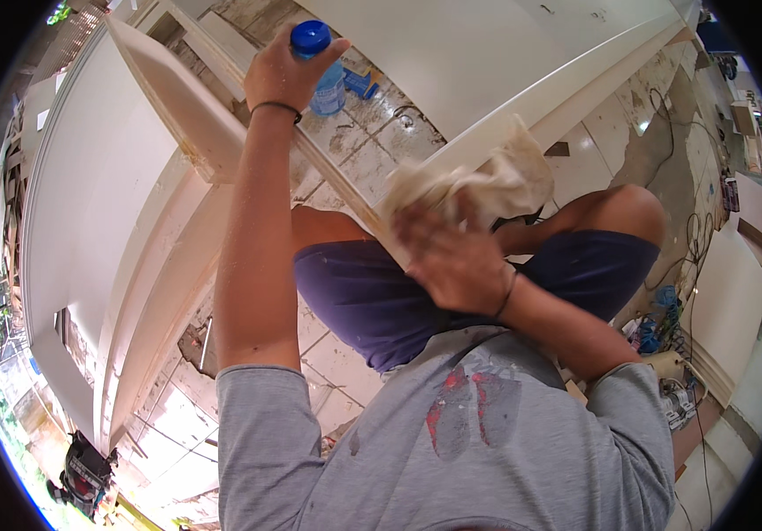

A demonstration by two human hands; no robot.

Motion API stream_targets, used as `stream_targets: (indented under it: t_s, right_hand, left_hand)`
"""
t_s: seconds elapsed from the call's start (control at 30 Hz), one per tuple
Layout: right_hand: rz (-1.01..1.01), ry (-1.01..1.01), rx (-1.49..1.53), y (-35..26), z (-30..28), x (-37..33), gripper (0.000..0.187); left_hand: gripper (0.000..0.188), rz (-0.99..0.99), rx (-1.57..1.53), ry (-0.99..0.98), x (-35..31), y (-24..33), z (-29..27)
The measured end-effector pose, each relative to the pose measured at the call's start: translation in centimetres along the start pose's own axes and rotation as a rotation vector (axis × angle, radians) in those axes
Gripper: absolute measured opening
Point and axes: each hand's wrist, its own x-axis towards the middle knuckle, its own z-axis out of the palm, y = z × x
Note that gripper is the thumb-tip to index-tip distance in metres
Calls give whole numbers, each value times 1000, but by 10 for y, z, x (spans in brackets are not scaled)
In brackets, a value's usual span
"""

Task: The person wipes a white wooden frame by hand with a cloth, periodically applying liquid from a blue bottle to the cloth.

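right hand point(456, 261) presses crumpled cream cloth point(478, 186) onto smooth moulding point(345, 190); left hand point(285, 73) grips blue-capped plastic bottle point(321, 66).

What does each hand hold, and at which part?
The left hand grips a plastic bottle at its blue cap. The right hand presses a crumpled cloth, gripping its near end.

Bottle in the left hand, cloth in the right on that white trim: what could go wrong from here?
1. The left hand grips the plastic bottle only at its blue cap; it might slip or tip onto the dirty tiled floor.
2. The right hand presses the cloth on the narrow trim edge; it could slide off.
3. Cables lie near the knee, a possible snag.
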Motion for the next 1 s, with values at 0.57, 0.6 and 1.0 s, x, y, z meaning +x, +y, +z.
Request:
stream_targets:
  t_s: [0.57,0.6,1.0]
  right_hand:
    - [-3,54,74,-5,3,1,38]
    - [-23,9,63,0,0,4,40]
    - [-55,-3,-16,18,-13,6,39]
  left_hand:
    - [64,-15,-1,26,0,-4,5]
    - [66,-4,3,28,-3,-10,2]
    - [71,-21,-52,48,-3,-8,-3]
